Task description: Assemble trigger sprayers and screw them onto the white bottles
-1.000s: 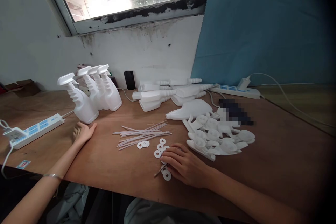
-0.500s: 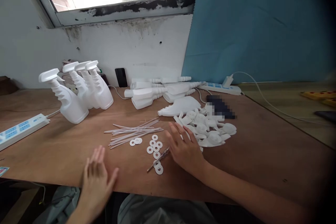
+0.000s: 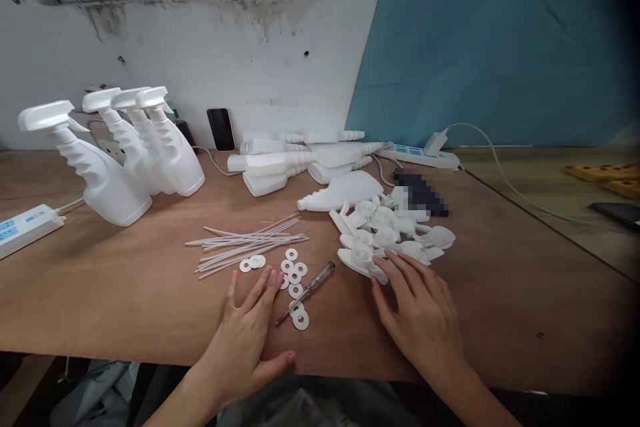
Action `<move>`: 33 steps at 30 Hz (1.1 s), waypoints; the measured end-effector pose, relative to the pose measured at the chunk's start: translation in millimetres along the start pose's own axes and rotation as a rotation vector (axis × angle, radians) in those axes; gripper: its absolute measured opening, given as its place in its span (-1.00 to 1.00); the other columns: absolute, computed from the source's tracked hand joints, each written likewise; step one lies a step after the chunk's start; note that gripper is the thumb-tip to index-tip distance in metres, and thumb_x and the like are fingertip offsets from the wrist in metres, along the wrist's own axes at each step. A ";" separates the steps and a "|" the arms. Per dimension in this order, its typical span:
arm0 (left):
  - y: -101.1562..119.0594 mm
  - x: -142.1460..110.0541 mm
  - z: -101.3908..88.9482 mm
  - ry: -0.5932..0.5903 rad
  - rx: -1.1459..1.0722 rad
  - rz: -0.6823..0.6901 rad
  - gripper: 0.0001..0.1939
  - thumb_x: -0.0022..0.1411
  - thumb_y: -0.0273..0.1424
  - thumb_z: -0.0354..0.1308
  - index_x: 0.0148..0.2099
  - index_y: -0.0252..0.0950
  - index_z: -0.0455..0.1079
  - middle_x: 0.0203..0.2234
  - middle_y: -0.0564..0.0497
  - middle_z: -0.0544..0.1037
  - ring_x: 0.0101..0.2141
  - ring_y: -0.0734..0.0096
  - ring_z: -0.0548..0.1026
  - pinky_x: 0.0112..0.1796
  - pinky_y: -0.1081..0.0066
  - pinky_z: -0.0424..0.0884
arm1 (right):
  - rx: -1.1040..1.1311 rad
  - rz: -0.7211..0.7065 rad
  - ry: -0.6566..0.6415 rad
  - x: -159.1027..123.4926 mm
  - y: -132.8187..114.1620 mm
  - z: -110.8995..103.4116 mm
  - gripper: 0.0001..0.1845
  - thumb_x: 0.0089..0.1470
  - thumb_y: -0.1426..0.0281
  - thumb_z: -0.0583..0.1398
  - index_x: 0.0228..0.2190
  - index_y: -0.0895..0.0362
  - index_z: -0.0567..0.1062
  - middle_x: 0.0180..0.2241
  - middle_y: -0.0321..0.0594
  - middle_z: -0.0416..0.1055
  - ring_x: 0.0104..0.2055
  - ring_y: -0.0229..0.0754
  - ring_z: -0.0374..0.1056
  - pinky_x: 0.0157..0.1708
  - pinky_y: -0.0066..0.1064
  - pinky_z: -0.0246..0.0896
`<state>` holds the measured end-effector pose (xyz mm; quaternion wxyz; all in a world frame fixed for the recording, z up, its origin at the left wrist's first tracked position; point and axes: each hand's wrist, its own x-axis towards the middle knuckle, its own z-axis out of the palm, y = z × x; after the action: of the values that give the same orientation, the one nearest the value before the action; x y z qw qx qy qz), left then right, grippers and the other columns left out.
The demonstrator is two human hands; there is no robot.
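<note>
My left hand (image 3: pixel 247 330) is flat and low over the table with its fingers apart, holding nothing. Its fingertips are beside the white ring washers (image 3: pixel 295 291), just below the bundle of thin white tubes (image 3: pixel 250 243). A screwdriver with a clear handle (image 3: pixel 320 277) lies slantwise across the lower washers. My right hand (image 3: pixel 423 317) is open, thumb apart from the fingers, at the near edge of a pile of white spray trigger heads (image 3: pixel 387 235). Its fingertips reach the nearest heads; whether they touch is unclear.
Several white spray bottles with trigger heads (image 3: pixel 113 180) stand at the left. Bottles without heads (image 3: pixel 280 163) lie at the back, and another bottle (image 3: pixel 345 190) lies closer. A phone (image 3: pixel 221 129) leans on the wall. Power strips (image 3: pixel 30 230) and a dark pixelated item (image 3: pixel 423 193) are around.
My left hand has moved right to the washers. My right hand has moved right, off the screwdriver, to the near side of the trigger heads. The view has tilted down.
</note>
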<state>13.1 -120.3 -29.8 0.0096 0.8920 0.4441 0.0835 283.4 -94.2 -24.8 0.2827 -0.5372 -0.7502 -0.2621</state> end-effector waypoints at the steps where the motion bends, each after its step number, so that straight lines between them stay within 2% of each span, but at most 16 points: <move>1: 0.2 -1.4 0.0 0.000 0.003 -0.002 -0.14 0.19 -0.17 -0.02 0.31 -0.47 -0.40 0.24 -0.20 0.00 0.24 0.09 -0.14 0.11 -0.08 -0.54 | 0.025 0.010 0.005 -2.1 0.3 2.2 -0.74 0.11 0.46 0.11 -0.14 0.24 0.41 -0.14 -0.03 0.44 -0.07 0.02 0.32 -0.13 -0.22 0.17; 5: -0.1 -11.0 0.1 0.027 0.058 0.016 -0.14 0.18 -0.11 -0.02 0.31 -0.48 -0.32 0.20 -0.23 0.11 0.23 -0.04 -0.13 0.09 -0.20 -0.48 | 0.100 0.022 0.020 -3.9 -0.3 6.8 -0.78 0.09 0.44 0.14 -0.18 0.20 0.41 -0.14 -0.05 0.44 -0.06 0.01 0.31 -0.12 -0.21 0.16; 8: -1.8 -19.9 0.8 0.033 0.122 0.039 -0.11 0.16 -0.05 0.00 0.31 -0.48 -0.26 0.20 -0.22 0.12 0.23 -0.05 -0.16 0.09 -0.19 -0.50 | 0.150 0.003 0.012 -3.3 -1.4 7.9 -0.76 0.08 0.46 0.15 -0.16 0.21 0.39 -0.18 -0.06 0.45 -0.08 -0.01 0.31 -0.14 -0.22 0.17; 13: -9.5 -31.3 1.5 0.001 0.185 0.025 -0.25 0.17 -0.26 0.04 0.31 -0.35 -0.17 0.22 -0.10 0.08 0.23 0.03 -0.12 0.11 -0.15 -0.51 | 0.202 -0.035 -0.024 -4.8 -0.8 10.8 -0.69 0.10 0.50 0.11 -0.08 0.21 0.35 -0.26 -0.11 0.46 -0.11 -0.03 0.30 -0.16 -0.24 0.21; 17: -20.1 -36.3 -1.5 0.059 0.158 0.061 -0.30 0.17 -0.31 0.04 0.29 -0.34 -0.09 0.17 -0.11 0.20 0.21 0.14 0.03 0.16 -0.03 -0.46 | 0.258 -0.057 -0.051 -6.8 1.5 13.7 -0.68 0.12 0.52 0.07 -0.05 0.18 0.34 -0.24 -0.13 0.44 -0.13 -0.06 0.31 -0.13 -0.23 0.23; 20: -26.7 -40.0 -4.8 0.123 0.135 0.145 -0.38 0.16 -0.39 0.05 0.25 -0.34 0.02 0.10 -0.12 0.32 0.15 0.18 0.17 0.18 0.03 -0.29 | 0.276 -0.043 -0.060 -8.0 1.8 15.3 -0.67 0.14 0.54 0.03 -0.05 0.14 0.34 -0.23 -0.13 0.43 -0.19 -0.11 0.34 -0.17 -0.26 0.27; 23: -30.3 -43.7 -7.3 0.155 0.063 0.229 -0.46 0.17 -0.38 0.09 0.19 -0.35 0.13 0.00 -0.14 0.43 0.08 0.19 0.29 0.14 0.09 0.01 | 0.305 -0.025 -0.051 -7.6 0.7 14.7 -0.67 0.15 0.56 0.01 -0.06 0.13 0.35 -0.24 -0.14 0.43 -0.22 -0.14 0.37 -0.20 -0.30 0.30; 26: -30.0 -45.4 -9.3 0.210 -0.060 0.282 -0.66 0.17 -0.39 0.14 0.02 -0.27 0.31 -0.18 -0.07 0.55 -0.08 0.27 0.45 0.03 0.20 0.24 | 0.392 -0.047 0.008 -5.8 -0.7 10.8 -0.67 0.12 0.62 0.05 -0.10 0.13 0.37 -0.27 -0.17 0.45 -0.23 -0.17 0.39 -0.19 -0.34 0.31; 29: -25.5 -43.8 -11.1 0.280 -0.191 0.272 -0.87 0.19 -0.48 0.13 -0.18 -0.23 0.38 -0.35 0.03 0.58 -0.25 0.38 0.52 -0.08 0.29 0.33 | 0.483 -0.065 0.105 -4.3 -2.7 3.9 -0.68 0.06 0.66 0.11 -0.14 0.14 0.40 -0.32 -0.17 0.47 -0.28 -0.20 0.40 -0.23 -0.36 0.34; 33: -19.7 -40.1 -12.1 0.299 -0.302 0.272 -0.84 0.18 -0.57 0.10 -0.21 -0.24 0.37 -0.37 0.03 0.58 -0.32 0.42 0.52 -0.16 0.32 0.35 | 0.612 -0.163 0.162 -5.7 -10.4 -6.7 -0.62 -0.01 0.71 0.16 -0.15 0.16 0.42 -0.32 -0.13 0.47 -0.24 -0.15 0.39 -0.29 -0.33 0.37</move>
<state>-28.1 -140.9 -25.4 0.0656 0.9097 0.2991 0.2805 275.9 -105.6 -25.0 0.4680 -0.3428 -0.8097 -0.0883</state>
